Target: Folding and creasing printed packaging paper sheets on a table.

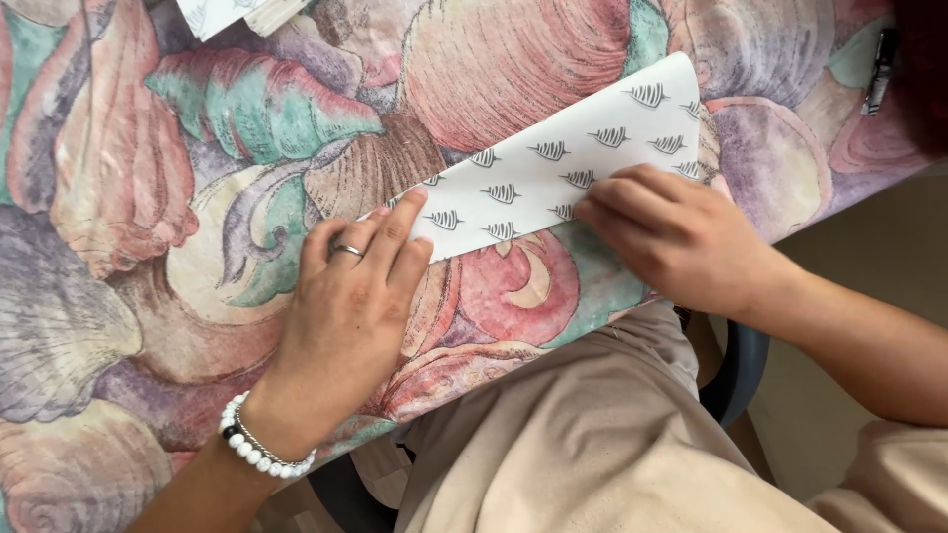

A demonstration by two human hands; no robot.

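**Pressing a fold into patterned paper**

The left hand (346, 296) lies flat, fingers pinning the white patterned paper (563, 168) on the shell-print tablecloth (128, 197). The right hand (671, 237) presses its lower edge, seemingly creasing. Firm, even fingertip pressure along the edge suits best.

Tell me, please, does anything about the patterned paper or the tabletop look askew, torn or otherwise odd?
Nothing stands out. The folded patterned paper lies flat on the shell-print tablecloth, slanted across it, with no tear showing. The left hand presses its pointed end and the right hand presses its lower edge.
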